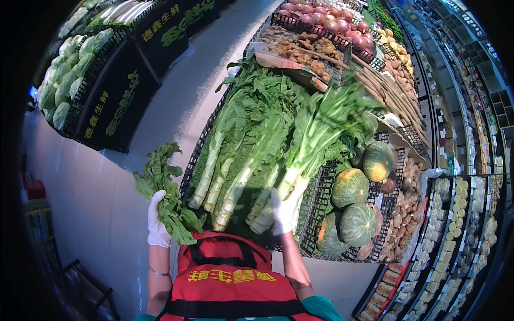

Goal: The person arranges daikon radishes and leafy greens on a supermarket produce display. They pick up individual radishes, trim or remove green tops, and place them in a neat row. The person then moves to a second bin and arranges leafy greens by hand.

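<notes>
My left hand (pixel 159 220), in a white glove, grips a bunch of loose green leaves (pixel 172 204) beside the display's left edge. In a white glove too, my right hand (pixel 283 212) is closed around the thick pale stem of a celtuce (pixel 309 148), whose leafy top points up and right and looks slightly blurred. Several more celtuce stalks (pixel 241 180) lie side by side on green matting, cut ends towards me, leaves away from me. Part of the right hand's fingers is hidden by the stem.
Green pumpkins (pixel 357 224) fill a black crate right of the celtuce. Ginger (pixel 317 48), red onions (pixel 337 24), long brown roots (pixel 385 84) and taro-like tubers (pixel 405 212) surround it. Cabbages (pixel 64 80) stand on a stand across the aisle. Packaged goods (pixel 429 257) line shelves at right.
</notes>
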`<state>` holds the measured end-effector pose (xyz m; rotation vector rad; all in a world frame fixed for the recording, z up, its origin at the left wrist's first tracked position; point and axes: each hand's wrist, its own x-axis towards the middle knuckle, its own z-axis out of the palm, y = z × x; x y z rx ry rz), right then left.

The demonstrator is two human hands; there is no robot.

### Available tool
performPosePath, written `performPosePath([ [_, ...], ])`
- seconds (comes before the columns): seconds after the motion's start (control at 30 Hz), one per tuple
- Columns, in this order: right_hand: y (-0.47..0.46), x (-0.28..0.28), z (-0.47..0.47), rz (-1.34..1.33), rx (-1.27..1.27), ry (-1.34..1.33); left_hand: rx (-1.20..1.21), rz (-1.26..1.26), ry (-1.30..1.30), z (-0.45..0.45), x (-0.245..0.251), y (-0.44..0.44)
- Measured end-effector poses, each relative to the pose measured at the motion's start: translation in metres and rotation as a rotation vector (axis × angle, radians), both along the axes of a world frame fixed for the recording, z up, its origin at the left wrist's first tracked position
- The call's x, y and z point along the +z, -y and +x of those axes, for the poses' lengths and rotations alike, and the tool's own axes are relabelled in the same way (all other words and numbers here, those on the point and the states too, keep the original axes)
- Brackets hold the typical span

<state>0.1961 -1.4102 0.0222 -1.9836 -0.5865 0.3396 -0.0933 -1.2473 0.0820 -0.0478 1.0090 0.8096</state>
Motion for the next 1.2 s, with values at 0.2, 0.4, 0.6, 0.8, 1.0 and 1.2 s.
performPosePath([
  [0.2, -0.021, -0.041, -0.010, -0.390, 0.129, 0.330, 0.022, -0.001, -0.038, -0.013, -0.013, 0.002],
  [0.4, -0.087, -0.048, -0.020, -0.571, 0.166, 0.217, -0.033, -0.018, -0.063, -0.009, -0.016, 0.007],
  [0.6, -0.105, -0.069, -0.015, -0.583, 0.103, 0.182, -0.047, -0.017, 0.039, -0.006, -0.010, 0.008],
  [0.8, -0.080, -0.056, -0.019, 0.006, -0.028, -0.044, 0.017, 0.001, 0.014, -0.015, -0.012, 0.013],
  [1.0, -0.090, 0.008, -0.013, 0.271, -0.007, -0.267, 0.047, -0.048, 0.013, -0.011, -0.009, 0.007],
  [1.2, -0.135, -0.020, 0.016, -0.168, 0.079, 0.174, 0.007, -0.057, -0.013, 0.008, 0.000, 0.001],
])
